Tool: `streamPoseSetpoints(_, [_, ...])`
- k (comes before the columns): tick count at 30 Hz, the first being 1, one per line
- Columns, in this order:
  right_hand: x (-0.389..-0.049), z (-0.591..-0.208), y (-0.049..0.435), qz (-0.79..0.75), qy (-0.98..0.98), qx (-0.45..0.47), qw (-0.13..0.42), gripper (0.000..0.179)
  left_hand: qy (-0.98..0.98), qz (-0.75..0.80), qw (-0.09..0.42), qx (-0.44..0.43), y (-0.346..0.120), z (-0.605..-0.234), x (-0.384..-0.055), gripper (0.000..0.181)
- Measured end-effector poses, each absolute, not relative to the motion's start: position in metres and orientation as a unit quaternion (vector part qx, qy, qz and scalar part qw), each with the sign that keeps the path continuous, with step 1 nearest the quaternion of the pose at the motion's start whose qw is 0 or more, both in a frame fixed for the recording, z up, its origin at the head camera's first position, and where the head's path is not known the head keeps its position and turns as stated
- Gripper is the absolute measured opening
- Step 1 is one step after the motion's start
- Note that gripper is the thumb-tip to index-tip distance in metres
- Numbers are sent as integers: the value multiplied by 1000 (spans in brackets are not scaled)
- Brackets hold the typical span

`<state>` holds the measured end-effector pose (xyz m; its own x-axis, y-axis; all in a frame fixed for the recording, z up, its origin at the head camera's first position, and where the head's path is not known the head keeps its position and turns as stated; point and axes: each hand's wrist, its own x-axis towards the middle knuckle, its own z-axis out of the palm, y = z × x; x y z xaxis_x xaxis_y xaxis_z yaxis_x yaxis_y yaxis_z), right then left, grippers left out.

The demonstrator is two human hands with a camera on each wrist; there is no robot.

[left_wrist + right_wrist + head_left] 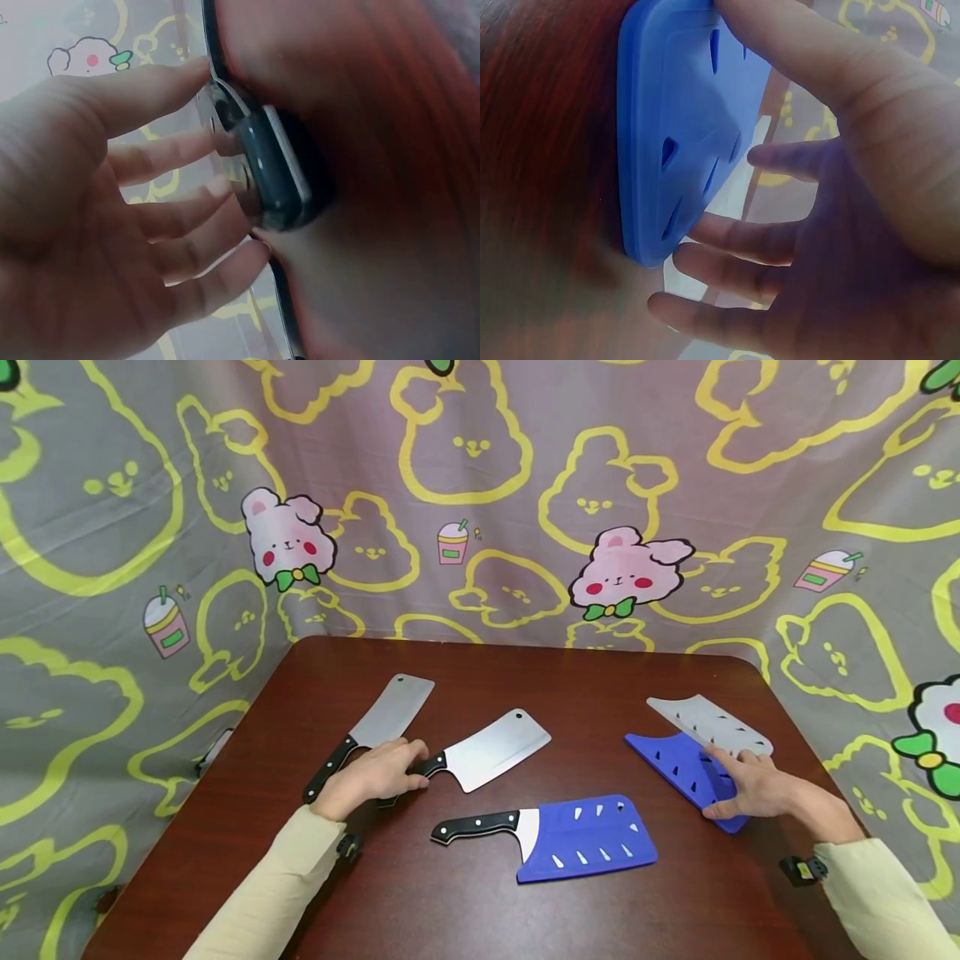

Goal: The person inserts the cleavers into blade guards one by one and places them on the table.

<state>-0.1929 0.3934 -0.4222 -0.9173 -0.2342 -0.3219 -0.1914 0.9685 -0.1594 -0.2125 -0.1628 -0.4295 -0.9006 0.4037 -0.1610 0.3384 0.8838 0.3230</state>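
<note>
One bare cleaver (pixel 498 750), judged heavy and best held by its black handle (pixel 434 765), lies centrally on the table (pixel 585 693) by the spread left hand (pixel 382 770) (contact uncertain), while the loose blue blade guard (pixel 686 756), probably light and best taken edgewise, lies under the spread right hand (pixel 759 785).
</note>
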Motion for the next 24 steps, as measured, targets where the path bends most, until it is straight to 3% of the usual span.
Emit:
streamPoseSetpoints(13, [-197, -418, 391, -50, 970, -42, 233, 127, 973, 87, 118, 177, -160, -429, -212, 24])
streamPoseSetpoints(18, [-197, -421, 394, -45, 976, -41, 210, 128, 977, 66, 102, 177, -158, -431, -212, 21])
streamPoseSetpoints(24, [-198, -421, 395, -54, 988, -58, 129, 117, 978, 47, 87, 183, -157, -432, -211, 29])
